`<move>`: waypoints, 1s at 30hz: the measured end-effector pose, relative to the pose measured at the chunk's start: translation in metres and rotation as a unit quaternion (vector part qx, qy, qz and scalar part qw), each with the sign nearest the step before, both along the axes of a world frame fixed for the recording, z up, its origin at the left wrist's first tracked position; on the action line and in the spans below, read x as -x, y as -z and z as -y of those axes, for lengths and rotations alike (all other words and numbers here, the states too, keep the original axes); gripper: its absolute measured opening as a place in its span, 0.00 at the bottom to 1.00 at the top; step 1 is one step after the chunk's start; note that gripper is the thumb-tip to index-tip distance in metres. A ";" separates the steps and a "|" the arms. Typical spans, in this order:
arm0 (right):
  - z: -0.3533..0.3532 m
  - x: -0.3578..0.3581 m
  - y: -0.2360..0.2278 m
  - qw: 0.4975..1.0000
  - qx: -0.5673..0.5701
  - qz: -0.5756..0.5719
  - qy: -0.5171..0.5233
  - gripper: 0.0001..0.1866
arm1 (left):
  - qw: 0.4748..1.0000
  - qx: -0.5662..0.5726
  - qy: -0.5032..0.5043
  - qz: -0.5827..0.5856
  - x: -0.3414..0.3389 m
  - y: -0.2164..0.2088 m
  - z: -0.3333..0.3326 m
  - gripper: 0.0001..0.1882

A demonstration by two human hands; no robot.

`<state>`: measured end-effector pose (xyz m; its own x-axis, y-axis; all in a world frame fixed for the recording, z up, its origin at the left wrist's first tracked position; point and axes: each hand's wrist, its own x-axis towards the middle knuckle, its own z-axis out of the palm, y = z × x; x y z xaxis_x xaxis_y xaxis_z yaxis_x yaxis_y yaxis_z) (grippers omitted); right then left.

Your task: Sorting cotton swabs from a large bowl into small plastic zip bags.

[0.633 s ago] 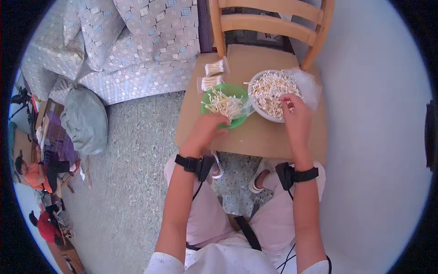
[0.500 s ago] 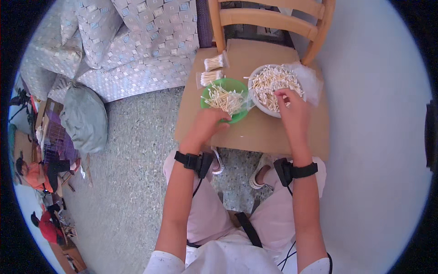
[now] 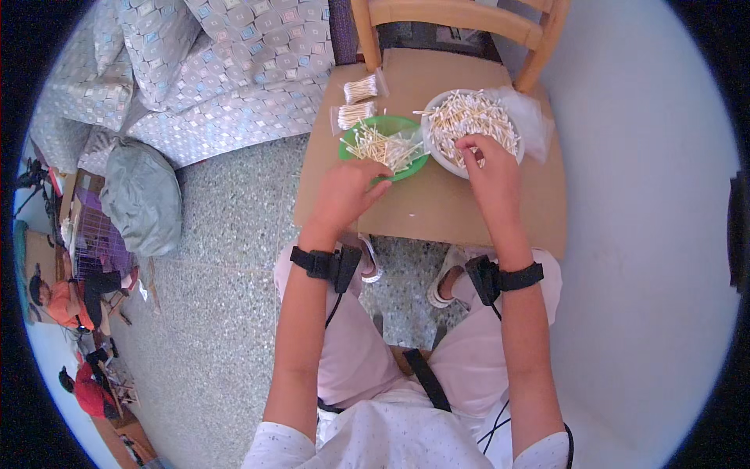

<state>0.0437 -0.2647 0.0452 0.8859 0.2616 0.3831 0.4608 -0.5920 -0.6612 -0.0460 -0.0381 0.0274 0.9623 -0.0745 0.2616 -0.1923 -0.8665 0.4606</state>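
A green bowl holds cotton swabs and part of a clear plastic bag. My left hand is at its near rim, fingers reaching over the edge, thumb apart from them. To the right stands a white bowl heaped with loose cotton swabs. Over its near side, my right hand is closed in a pinch, thumb and forefinger curled towards each other. Whatever lies between those fingertips is too small to make out. Two clear bags packed with swabs, a far one and a nearer one, lie behind the green bowl.
Everything rests on a cardboard-covered chair seat with a wooden backrest. Clear plastic bags lie right of the white bowl, near a pale wall. A patterned sofa and a grey-green sack are leftward; two people sit farther off.
The whole view has shifted, so the chair and bowls appear higher. My left thumb and fingers look a little farther apart; my right hand stays pinched over the white bowl.
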 end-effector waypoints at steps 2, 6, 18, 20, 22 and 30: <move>0.001 -0.001 0.003 1.000 -0.017 0.006 -0.004 0.05 | 1.000 -0.010 -0.002 -0.003 -0.004 0.001 0.000 0.10; 0.000 0.000 0.001 0.999 -0.031 0.021 -0.011 0.05 | 1.000 -0.019 -0.015 -0.012 -0.001 -0.004 0.000 0.09; -0.001 0.000 -0.001 0.999 -0.031 0.008 -0.013 0.05 | 0.999 -0.024 -0.024 0.028 0.004 -0.004 -0.006 0.12; 0.000 0.001 0.000 1.000 -0.019 0.007 -0.010 0.05 | 0.999 -0.005 -0.020 -0.029 0.005 -0.003 -0.007 0.12; -0.002 0.001 0.000 1.000 -0.020 0.013 -0.016 0.05 | 0.996 0.013 -0.019 -0.088 0.009 0.000 -0.009 0.13; -0.007 0.005 -0.011 1.000 -0.022 -0.002 -0.007 0.05 | 0.996 0.026 -0.049 -0.075 0.008 0.005 -0.008 0.14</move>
